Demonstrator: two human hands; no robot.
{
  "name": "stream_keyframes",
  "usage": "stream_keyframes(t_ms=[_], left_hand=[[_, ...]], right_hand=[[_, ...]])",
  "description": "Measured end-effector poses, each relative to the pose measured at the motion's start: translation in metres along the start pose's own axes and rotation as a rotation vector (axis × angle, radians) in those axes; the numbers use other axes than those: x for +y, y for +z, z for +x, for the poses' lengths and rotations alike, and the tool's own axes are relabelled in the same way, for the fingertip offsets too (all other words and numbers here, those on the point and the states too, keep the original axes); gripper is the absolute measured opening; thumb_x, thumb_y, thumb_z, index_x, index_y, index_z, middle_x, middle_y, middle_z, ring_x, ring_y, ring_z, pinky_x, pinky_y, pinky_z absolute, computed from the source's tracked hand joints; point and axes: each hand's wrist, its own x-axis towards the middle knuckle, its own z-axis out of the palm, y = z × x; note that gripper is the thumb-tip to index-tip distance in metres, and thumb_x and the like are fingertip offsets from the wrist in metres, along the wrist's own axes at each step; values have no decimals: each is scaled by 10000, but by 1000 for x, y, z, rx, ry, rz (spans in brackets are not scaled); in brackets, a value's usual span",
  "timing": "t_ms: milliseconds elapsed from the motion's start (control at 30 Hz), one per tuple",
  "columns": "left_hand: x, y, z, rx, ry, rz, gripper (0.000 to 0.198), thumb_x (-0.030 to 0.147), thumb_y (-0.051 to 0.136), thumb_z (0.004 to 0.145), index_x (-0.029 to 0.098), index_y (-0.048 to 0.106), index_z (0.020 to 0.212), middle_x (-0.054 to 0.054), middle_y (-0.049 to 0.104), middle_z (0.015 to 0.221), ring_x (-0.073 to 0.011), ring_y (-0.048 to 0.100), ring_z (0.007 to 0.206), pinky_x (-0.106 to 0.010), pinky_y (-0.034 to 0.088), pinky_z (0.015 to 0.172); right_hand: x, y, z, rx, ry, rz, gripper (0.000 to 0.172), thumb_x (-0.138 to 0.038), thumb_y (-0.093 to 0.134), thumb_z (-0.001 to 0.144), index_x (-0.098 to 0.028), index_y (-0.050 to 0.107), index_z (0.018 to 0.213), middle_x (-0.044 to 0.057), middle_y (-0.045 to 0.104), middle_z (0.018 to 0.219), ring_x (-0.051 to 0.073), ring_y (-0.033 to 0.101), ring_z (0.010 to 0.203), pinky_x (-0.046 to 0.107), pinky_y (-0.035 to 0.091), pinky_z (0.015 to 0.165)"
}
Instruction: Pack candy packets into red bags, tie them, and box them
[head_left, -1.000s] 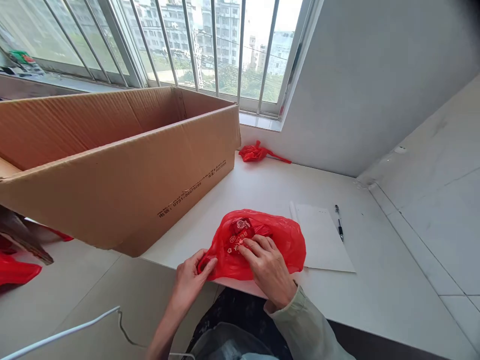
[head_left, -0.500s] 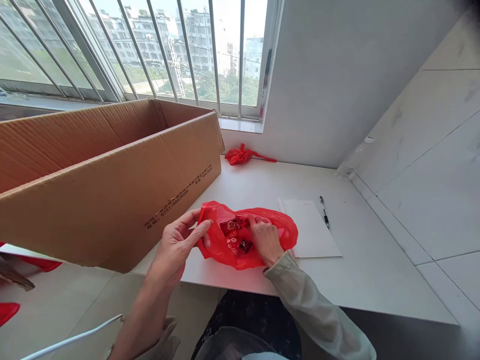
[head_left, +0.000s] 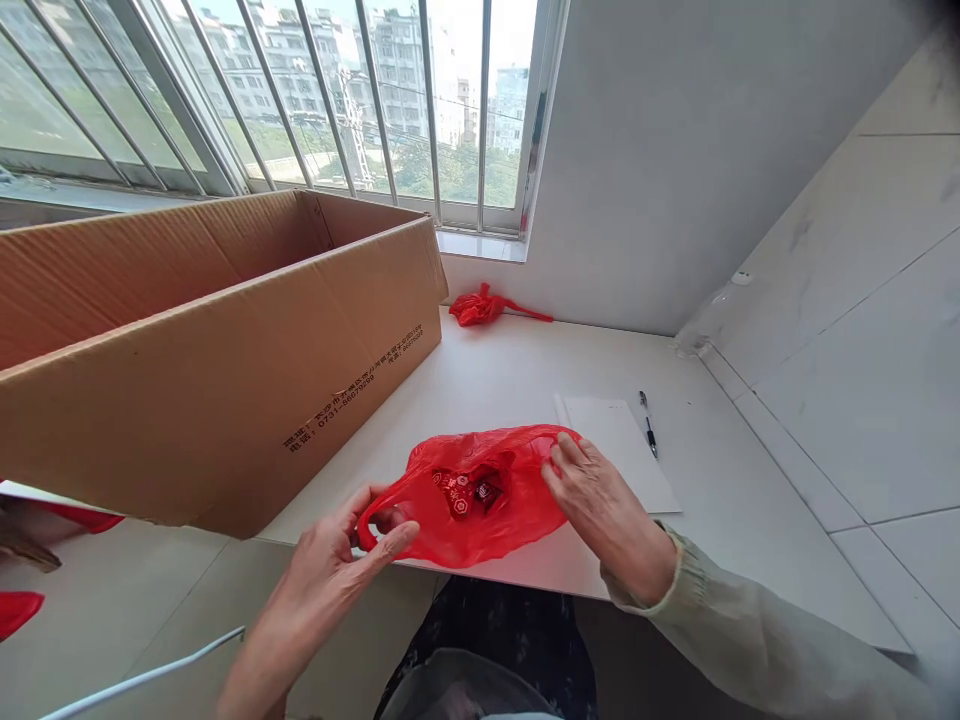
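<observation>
A red plastic bag lies spread between my two hands near the front edge of the white table. Inside it are several small red printed packets, partly covered by the bag's folds. My left hand holds the bag's left handle, its fingers through the loop and the thumb along the outside. At the upper right rim, my right hand pinches the plastic with its fingers closed.
A large open cardboard box stands at the left. A crumpled red bag lies by the wall. To the right are white paper, a pen and a clear bottle in the corner. A barred window is behind.
My right hand has come out of the bag and moved right to its rim. My left hand has moved down and left, and the bag is stretched wider.
</observation>
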Motion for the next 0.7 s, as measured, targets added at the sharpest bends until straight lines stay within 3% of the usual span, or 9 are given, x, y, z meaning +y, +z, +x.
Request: stream_keyframes(t_ms=[133,267,333,433,500,600,700], left_hand=[[4,-7,6,127,67,-227,415,570,648,776,191,569,628,18,504,606,-138,435,590,-219,341,527],[22,-21,27,276,176,-490,274,441,704,771,196,631,674,18,556,670,-129,493,650,-203,427,614],[33,-26,31,247,198,-500,227,423,730,747,203,673,757,11,581,694,-136,510,643,-213,448,604],[49,-24,26,89,217,-452,244,446,709,764,204,678,781,-5,607,707,-155,533,641,-229,461,592],[53,-19,19,10,236,-391,258,459,678,795,202,667,774,-7,610,716,-153,534,646,-223,451,594],[50,-10,12,30,271,-260,288,495,618,837,209,643,863,4,586,712,-144,517,627,-218,428,568],[43,-2,9,268,241,7,350,517,581,850,216,587,1028,15,558,689,-147,508,567,-234,415,516]], right_hand=[[30,2,-1,-40,-12,-74,380,100,375,755,-166,645,788,160,617,859,325,548,958,499,429,896],[50,-2,-1,-69,-18,-85,350,88,403,765,-196,600,706,101,551,678,278,523,762,448,413,781],[53,-13,1,-33,-54,12,373,97,397,765,-205,615,776,70,545,654,242,498,698,392,395,714],[46,-38,12,18,-120,230,447,115,377,761,-219,632,914,40,596,738,199,491,692,322,370,643],[34,-49,25,8,-128,367,411,76,388,813,-226,629,953,26,623,806,181,515,739,295,379,650],[8,-34,47,-158,-35,496,261,-49,427,899,-213,623,953,37,644,853,179,567,768,281,381,624],[-15,7,60,-298,74,549,147,-133,562,860,-160,619,993,92,659,894,212,616,780,285,400,614]])
